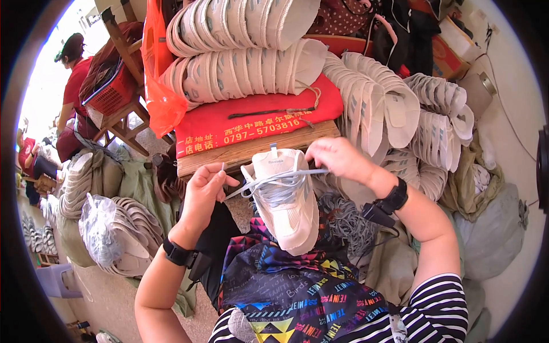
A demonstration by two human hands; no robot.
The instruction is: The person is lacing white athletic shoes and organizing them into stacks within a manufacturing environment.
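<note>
A white shoe upper (287, 214) rests against my patterned apron, its toe toward me and its tongue toward the wooden bench. A pale blue-grey shoelace (286, 182) runs through its eyelets. My left hand (204, 191), left of the upper, pinches one end of the lace with thumb and forefinger. My right hand (343, 158) is closed on the other end at the upper's right, near the bench edge. Both lace ends stretch out sideways from the eyelets. A dark hooked tool (269, 113) lies on the red cloth beyond the upper.
Nested stacks of white uppers (240, 71) lie on the red cloth (257, 124) covering the wooden bench (200, 164). More stacked uppers (372, 100) stand to the right. A bundle of grey laces (349, 226) hangs beside my right forearm. Another person (77, 86) sits at far left.
</note>
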